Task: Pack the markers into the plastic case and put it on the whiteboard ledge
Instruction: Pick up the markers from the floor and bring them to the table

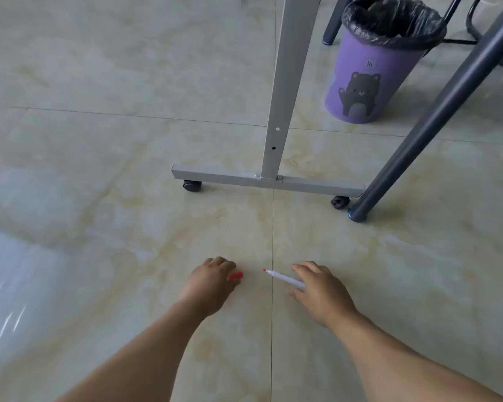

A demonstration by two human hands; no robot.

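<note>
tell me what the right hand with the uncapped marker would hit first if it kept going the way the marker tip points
Probably the red cap in the left hand. The right hand holds the marker with its red tip aimed left and slightly away, across a short stretch of bare floor. Depth is unclear; it might pass just beyond.

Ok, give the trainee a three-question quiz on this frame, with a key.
1. True or false: the marker in the right hand has its cap on.
2. What does the left hand hold? A) a plastic case B) a red cap C) nothing
3. Fill in: the purple bin stands to the ____ of the whiteboard stand.

Key: 1 false, the red tip is bare; 2 B; 3 right.
</note>
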